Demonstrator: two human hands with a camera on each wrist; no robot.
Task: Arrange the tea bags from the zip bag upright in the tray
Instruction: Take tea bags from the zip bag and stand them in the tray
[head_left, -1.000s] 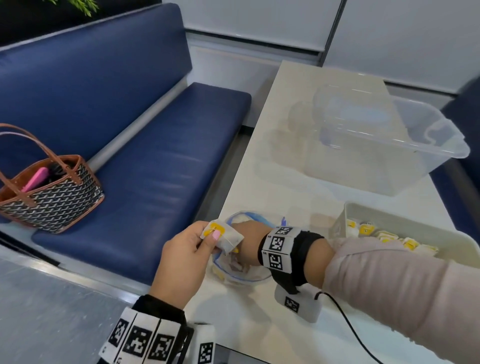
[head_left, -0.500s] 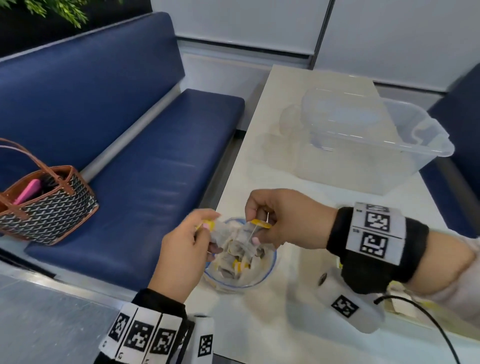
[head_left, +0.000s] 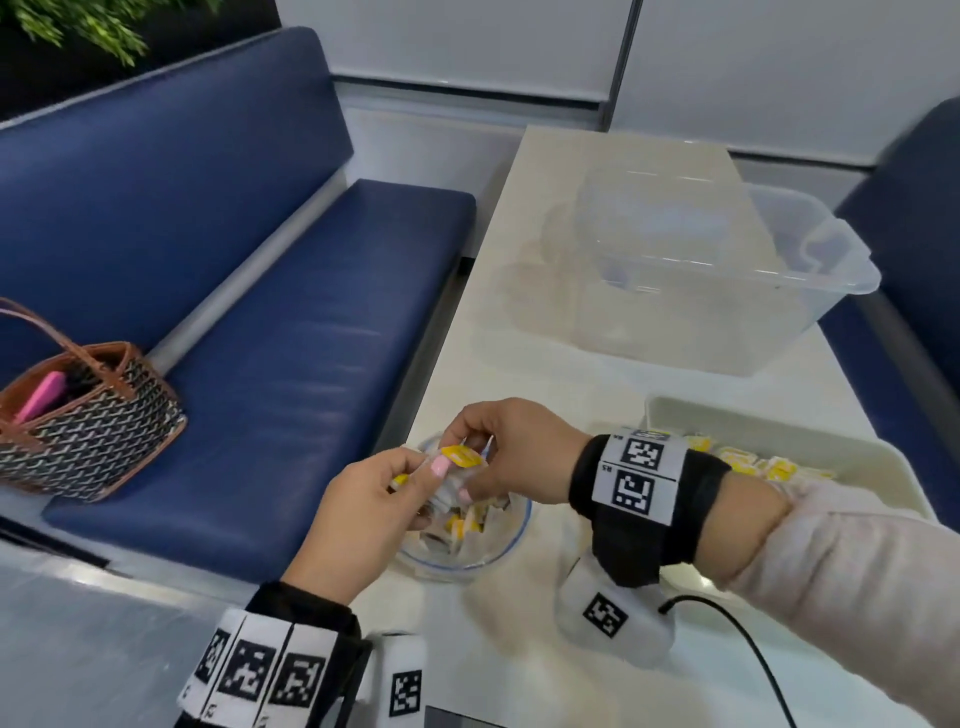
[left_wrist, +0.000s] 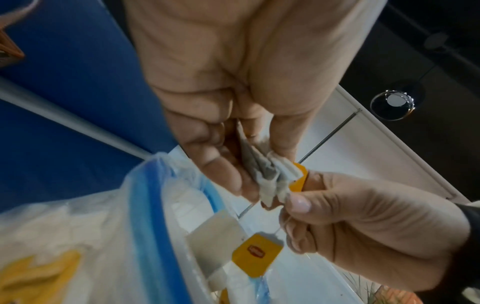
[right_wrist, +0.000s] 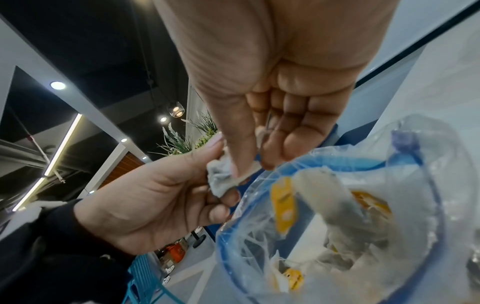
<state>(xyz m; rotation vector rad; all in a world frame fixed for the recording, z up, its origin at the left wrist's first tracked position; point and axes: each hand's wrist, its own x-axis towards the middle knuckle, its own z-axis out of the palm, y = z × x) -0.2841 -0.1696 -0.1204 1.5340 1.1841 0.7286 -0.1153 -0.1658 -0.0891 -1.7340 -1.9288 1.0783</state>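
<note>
The clear zip bag (head_left: 470, 545) with a blue seal lies open near the table's left edge, with several tea bags inside. Just above it both hands meet on one crumpled tea bag (left_wrist: 267, 170) with a yellow tag (head_left: 460, 457). My left hand (head_left: 415, 470) pinches the paper pouch. My right hand (head_left: 470, 457) pinches the tag end and a thin string. A second yellow tag (left_wrist: 257, 253) with its pouch hangs from that string over the zip bag (left_wrist: 155, 226). The white tray (head_left: 857, 457) at the right holds several tea bags, partly hidden by my right wrist.
A large clear plastic bin (head_left: 810, 291) stands on the table beyond the tray. A patterned handbag (head_left: 88, 436) sits on the blue bench (head_left: 291, 364) to the left. A cable (head_left: 748, 654) runs from my right wrist across the near table.
My right hand came up out of the zip bag with a tag and string and met my left hand, which still holds its tea bag. Both hands now grip together above the bag.
</note>
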